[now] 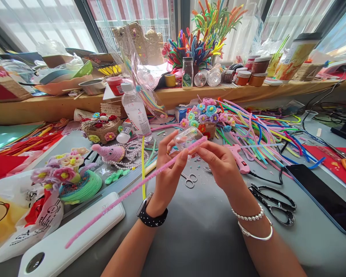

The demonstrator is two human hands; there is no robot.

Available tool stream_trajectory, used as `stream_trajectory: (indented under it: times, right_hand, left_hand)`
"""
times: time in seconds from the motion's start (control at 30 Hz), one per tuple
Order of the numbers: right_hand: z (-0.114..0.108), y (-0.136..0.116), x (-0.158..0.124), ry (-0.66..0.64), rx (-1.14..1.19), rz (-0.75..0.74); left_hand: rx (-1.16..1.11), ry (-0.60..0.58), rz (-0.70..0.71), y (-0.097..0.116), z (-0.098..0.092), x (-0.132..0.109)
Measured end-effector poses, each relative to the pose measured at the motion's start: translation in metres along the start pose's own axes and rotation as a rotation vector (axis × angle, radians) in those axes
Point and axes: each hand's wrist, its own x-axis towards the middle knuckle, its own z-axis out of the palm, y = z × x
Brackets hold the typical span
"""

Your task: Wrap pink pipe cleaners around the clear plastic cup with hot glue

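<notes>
Head cam gives me a woven basket (211,131) w/ crocheted flowers (211,110) in it, a 2nd flower basket (102,132) further L, & a labelled bottle (136,111) btwn. Room to move: grey worktop (196,242) shows btwn the forearms, w/ white power bank (83,225) L, black scissors (269,200) & phone (323,200) R. Pink fuzzy stem (121,200) slants over the power bank to R hand (220,167), fingers pinching its upper end; L hand (168,179) fingers, part-curled, steady it lower down. Clear plastic piece (187,137) btwn hands; can't tell which grips it.
</notes>
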Motion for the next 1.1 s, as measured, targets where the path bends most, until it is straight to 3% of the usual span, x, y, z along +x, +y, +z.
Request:
stream_trajectory:
  times: [0.07,0.13,0.27,0.43,0.6,0.7,0.9,1.1]
  right_hand:
    - [-0.004,0.000,0.001,0.020,0.041,-0.008]
    - [-0.010,-0.001,0.001,0.045,0.051,-0.030]
    - [-0.020,-0.006,0.001,0.028,-0.019,-0.054]
    - [-0.021,-0.008,0.001,-0.141,-0.096,-0.078]
    - [-0.016,-0.011,0.003,-0.227,-0.233,-0.040]
    - [-0.014,-0.011,0.003,-0.208,-0.270,-0.037]
    - [-0.012,-0.005,0.004,0.032,-0.327,-0.097]
    - [-0.008,-0.009,-0.001,0.269,-0.537,-0.367]
  left_hand:
    - [0.018,-0.086,0.018,0.002,-0.003,0.001]
    - [-0.003,-0.244,0.000,0.005,-0.009,0.003]
    - [-0.136,-0.426,-0.124,0.010,-0.024,0.012]
    - [-0.214,-0.290,-0.390,0.007,-0.033,0.020]
    - [-0.139,-0.499,-0.432,0.006,-0.027,0.017]
    - [-0.128,-0.541,-0.425,0.009,-0.024,0.014]
    - [-0.224,-0.412,-0.406,0.008,-0.016,0.012]
    - [-0.320,-0.306,-0.242,0.006,-0.011,0.010]
